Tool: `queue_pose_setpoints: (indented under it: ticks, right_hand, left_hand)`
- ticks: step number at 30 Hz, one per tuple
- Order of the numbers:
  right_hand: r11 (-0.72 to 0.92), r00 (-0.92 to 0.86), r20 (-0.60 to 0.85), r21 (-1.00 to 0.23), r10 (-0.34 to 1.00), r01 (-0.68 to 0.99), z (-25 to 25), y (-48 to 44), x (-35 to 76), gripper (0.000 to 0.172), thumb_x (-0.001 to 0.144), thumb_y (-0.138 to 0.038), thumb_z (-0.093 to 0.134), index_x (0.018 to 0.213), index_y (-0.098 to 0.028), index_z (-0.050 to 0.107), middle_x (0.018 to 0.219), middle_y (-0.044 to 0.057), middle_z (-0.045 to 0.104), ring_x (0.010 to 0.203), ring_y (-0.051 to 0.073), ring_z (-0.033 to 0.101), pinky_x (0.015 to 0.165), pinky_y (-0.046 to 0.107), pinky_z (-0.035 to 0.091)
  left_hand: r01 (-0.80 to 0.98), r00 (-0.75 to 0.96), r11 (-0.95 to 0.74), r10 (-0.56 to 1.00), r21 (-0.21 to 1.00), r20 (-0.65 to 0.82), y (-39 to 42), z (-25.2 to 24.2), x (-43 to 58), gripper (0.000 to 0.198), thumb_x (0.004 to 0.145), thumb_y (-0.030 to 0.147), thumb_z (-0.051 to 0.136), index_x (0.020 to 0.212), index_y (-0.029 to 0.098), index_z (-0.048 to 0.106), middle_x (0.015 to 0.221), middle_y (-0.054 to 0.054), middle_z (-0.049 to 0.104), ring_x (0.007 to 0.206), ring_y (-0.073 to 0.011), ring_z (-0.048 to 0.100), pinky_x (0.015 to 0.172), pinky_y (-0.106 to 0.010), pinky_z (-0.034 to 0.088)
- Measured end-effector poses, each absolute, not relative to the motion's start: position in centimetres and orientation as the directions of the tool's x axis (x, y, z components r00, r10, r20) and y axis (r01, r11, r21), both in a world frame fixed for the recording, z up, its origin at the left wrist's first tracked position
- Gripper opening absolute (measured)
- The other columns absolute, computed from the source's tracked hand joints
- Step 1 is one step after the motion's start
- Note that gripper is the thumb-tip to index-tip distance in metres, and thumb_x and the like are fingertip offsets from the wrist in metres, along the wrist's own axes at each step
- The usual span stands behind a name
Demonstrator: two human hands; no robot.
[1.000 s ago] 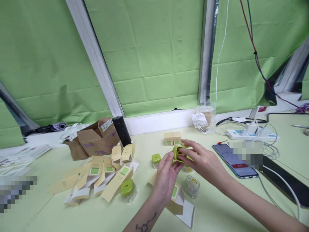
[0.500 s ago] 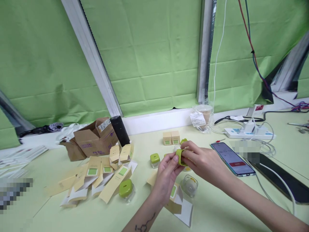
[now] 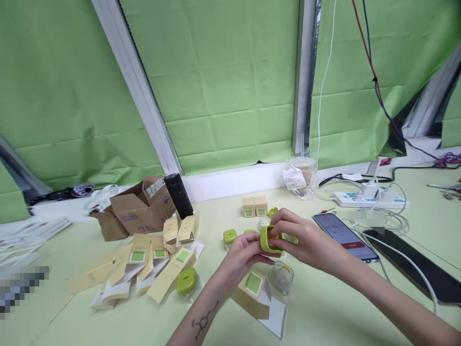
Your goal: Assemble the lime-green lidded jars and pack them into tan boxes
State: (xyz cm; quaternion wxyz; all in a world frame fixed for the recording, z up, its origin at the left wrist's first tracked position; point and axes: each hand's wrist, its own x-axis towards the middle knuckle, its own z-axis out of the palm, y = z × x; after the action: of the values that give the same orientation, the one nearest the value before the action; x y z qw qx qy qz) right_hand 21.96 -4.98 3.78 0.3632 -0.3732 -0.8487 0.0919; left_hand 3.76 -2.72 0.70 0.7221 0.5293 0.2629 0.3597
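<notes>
A hollow green square-sided lid (image 3: 264, 240) is held between both hands, its open side turned to the right. My left hand (image 3: 242, 251) pinches its left side with the fingertips. The fingers of my right hand (image 3: 302, 238) reach to the open side and grip its edge; what they touch inside is partly hidden. Just below lies a clear rounded container (image 3: 282, 277) with a pale disc inside. An opened cardboard box (image 3: 254, 288) with a green label rests under my left wrist. Behind the hands are a green-lidded jar (image 3: 229, 236) and other green pieces, partly covered.
Several flattened kraft boxes (image 3: 139, 254) and a green-lidded jar (image 3: 187, 281) are at left. Farther back stand a brown carton (image 3: 144, 209), a black cylinder (image 3: 179, 196), two small boxes (image 3: 255, 207) and a bagged cup (image 3: 302, 178). A phone (image 3: 345, 238), power strip (image 3: 370, 199) and cables lie right.
The green lid has been turned so its opening faces right and shows more. My left hand has shifted slightly left and straightened its fingers, uncovering more of the cardboard box.
</notes>
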Motion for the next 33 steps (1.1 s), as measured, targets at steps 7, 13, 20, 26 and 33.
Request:
queue_pose_setpoints:
  ticks: [7, 13, 20, 26, 33]
  right_hand:
    - [0.708, -0.475, 0.532, -0.441, 0.701, 0.552, 4.0, -5.3, 21.8, 0.010, 0.086, -0.016, 0.054, 0.080, -0.019, 0.061, 0.092, 0.005, 0.054, 0.079, 0.016, 0.060, 0.069, 0.029, 0.050]
    - [0.683, -0.502, 0.468, -0.428, 0.727, 0.591, 4.0, -5.3, 21.6, 0.009, 0.087, -0.017, 0.053, 0.082, -0.019, 0.060, 0.095, 0.006, 0.055, 0.077, 0.017, 0.061, 0.068, 0.030, 0.051]
    - [0.716, -0.610, 0.387, -0.477, 0.692, 0.510, 4.8, -6.0, 21.9, 0.022, 0.096, -0.027, 0.038, 0.112, -0.025, 0.053, 0.109, 0.006, 0.057, 0.096, 0.019, 0.058, 0.079, 0.032, 0.049]
    - [0.664, -0.493, 0.459, -0.624, 0.739, 0.413, 3.3, -6.0, 21.1, 0.050, 0.080, -0.036, 0.065, 0.122, -0.027, 0.040, 0.117, 0.005, 0.057, 0.099, 0.020, 0.059, 0.083, 0.033, 0.050]
    - [0.792, -0.416, 0.675, -0.495, 0.610, 0.358, 3.5, -6.8, 20.1, 0.049, 0.076, -0.022, 0.069, 0.118, -0.029, 0.046, 0.111, 0.003, 0.062, 0.102, 0.019, 0.058, 0.087, 0.032, 0.048]
  left_hand:
    - [-0.183, 0.657, 0.136, 0.754, 0.974, 0.018, -2.4, 0.9, 3.1, 0.028, 0.076, 0.034, 0.066, 0.091, 0.010, 0.067, 0.078, -0.009, 0.069, 0.072, -0.0191, 0.068, 0.067, -0.027, 0.052]
    - [-0.157, 0.630, 0.108, 0.776, 0.982, 0.016, -2.0, 0.6, 2.8, 0.023, 0.070, 0.029, 0.072, 0.082, 0.011, 0.066, 0.068, -0.004, 0.064, 0.060, -0.0137, 0.062, 0.057, -0.024, 0.048]
    - [-0.287, 0.600, 0.170, 0.799, 0.943, 0.039, -2.2, -0.4, 3.3, 0.022, 0.063, 0.023, 0.071, 0.082, 0.013, 0.064, 0.065, 0.002, 0.054, 0.052, -0.0069, 0.045, 0.048, -0.020, 0.039]
    - [-0.395, 0.522, 0.187, 0.851, 0.899, 0.052, -3.0, -0.6, 3.9, 0.028, 0.065, 0.028, 0.068, 0.090, 0.018, 0.060, 0.069, 0.002, 0.051, 0.052, -0.0063, 0.042, 0.047, -0.018, 0.035]
    - [-0.451, 0.493, 0.197, 0.868, 0.871, 0.059, -3.6, -0.4, 3.9, 0.026, 0.057, 0.033, 0.072, 0.071, 0.018, 0.057, 0.065, 0.003, 0.045, 0.058, -0.0084, 0.039, 0.051, -0.019, 0.032]
